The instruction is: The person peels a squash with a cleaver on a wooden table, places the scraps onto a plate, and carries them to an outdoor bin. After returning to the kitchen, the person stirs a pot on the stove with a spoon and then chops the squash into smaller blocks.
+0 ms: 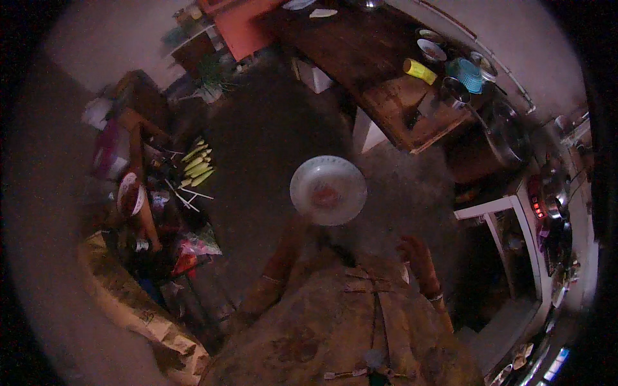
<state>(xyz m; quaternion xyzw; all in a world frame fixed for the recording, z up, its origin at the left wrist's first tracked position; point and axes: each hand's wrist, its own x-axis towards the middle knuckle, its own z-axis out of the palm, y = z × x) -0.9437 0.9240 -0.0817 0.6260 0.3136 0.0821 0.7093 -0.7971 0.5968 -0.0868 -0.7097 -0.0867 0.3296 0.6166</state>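
Observation:
A white bowl or deep plate (329, 166) with a patterned rim and a reddish patch at its middle is held out in front of my body. My left hand (305, 223) grips its lower left edge; the fingers are dark and partly hidden by the bowl. To the right of the bowl, near my jacket, my right hand (413, 248) is raised with its fingers loosely curled and apart, and no object shows in it. A small pale thing beside its wrist is too blurred to name.
A brown wooden table (352, 43) at the upper right bears a yellow cup (420, 71), a blue basket (466, 75) and pans. Corn ears (198, 165) lie at left near a patterned bowl (130, 193). A white-framed stand (524, 227) is at right.

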